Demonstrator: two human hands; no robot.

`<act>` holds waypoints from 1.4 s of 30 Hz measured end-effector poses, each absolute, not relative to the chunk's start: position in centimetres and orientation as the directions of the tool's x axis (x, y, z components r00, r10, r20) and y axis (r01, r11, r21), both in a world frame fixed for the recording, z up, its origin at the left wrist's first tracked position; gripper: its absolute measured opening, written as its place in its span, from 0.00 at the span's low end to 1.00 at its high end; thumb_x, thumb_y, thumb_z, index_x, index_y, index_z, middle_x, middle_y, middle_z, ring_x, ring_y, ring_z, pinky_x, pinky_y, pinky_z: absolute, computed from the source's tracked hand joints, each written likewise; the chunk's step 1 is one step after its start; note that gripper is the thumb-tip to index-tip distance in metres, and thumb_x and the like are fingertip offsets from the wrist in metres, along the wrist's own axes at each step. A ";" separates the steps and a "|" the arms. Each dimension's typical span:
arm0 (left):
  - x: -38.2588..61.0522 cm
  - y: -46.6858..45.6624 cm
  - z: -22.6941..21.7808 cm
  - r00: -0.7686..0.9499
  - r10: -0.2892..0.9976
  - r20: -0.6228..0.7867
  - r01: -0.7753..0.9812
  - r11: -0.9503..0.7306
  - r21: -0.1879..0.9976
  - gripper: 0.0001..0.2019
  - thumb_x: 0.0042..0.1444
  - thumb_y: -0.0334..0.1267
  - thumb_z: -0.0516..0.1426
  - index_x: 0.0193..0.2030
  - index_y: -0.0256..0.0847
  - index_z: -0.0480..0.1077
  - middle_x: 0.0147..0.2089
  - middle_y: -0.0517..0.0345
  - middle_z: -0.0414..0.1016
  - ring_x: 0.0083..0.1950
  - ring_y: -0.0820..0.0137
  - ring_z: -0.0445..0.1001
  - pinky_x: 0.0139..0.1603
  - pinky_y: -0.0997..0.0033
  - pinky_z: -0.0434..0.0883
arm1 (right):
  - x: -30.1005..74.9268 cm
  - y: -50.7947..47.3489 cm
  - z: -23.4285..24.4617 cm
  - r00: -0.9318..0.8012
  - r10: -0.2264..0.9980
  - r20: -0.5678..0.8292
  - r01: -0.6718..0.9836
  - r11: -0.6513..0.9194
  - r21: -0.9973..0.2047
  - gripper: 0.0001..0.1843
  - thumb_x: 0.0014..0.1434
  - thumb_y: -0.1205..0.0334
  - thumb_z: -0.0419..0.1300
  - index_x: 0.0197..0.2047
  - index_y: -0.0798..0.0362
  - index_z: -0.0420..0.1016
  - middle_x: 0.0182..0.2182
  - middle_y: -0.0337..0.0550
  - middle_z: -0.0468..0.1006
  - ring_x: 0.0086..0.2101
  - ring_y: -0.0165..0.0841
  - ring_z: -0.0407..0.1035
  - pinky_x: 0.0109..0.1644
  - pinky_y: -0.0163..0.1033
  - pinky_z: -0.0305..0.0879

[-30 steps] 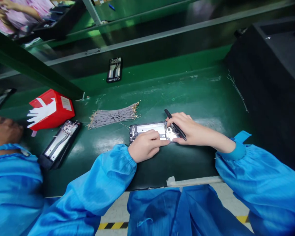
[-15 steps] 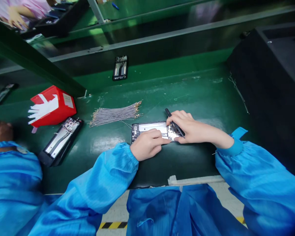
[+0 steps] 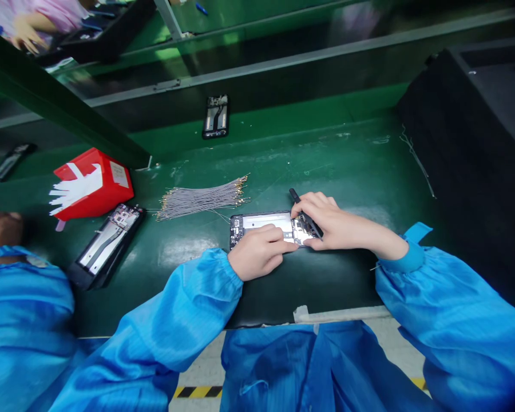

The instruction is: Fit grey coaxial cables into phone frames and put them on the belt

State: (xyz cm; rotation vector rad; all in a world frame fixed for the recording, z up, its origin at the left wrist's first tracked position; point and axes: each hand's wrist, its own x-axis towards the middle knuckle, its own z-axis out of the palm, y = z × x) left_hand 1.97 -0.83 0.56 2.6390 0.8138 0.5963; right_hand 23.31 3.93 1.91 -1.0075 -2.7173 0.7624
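An opened phone [image 3: 266,221] lies lengthwise on the green bench, its silver inner frame and circuit parts showing. My left hand [image 3: 261,252] rests over its near edge with the fingers curled and the index finger pressed toward the circuit board [image 3: 301,230] at the right end. In my right hand [image 3: 326,220] is a slim black stick-like tool [image 3: 295,195], gripped at a slant over that board. The right fingertips touch the phone's right end. The tool's tip, and whether it is tweezers or a pry stick, cannot be made out. Left of the phone lies a bundle of thin grey cables [image 3: 201,197] with gold-coloured ends.
A red box [image 3: 111,186] with white strips stands left, beside stacked opened phones [image 3: 107,240]. Another opened phone [image 3: 216,117] lies on the back strip. A large black box [image 3: 467,143] borders the right. A co-worker's hand [image 3: 2,229] is at the left edge.
The phones on the back strip have shifted slightly to the right. My hands, the black tool and the phone under them have barely moved.
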 end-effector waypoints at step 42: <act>2.8 -0.9 0.5 0.613 0.754 0.236 0.605 -0.640 0.475 0.07 0.50 0.28 0.47 0.31 0.37 0.66 0.31 0.56 0.66 0.33 0.72 0.65 0.35 0.75 0.65 | 21.1 4.7 3.0 -0.845 0.525 -0.100 0.531 0.807 -0.258 0.18 0.49 0.57 0.62 0.40 0.52 0.62 0.41 0.47 0.61 0.40 0.40 0.55 0.35 0.38 0.50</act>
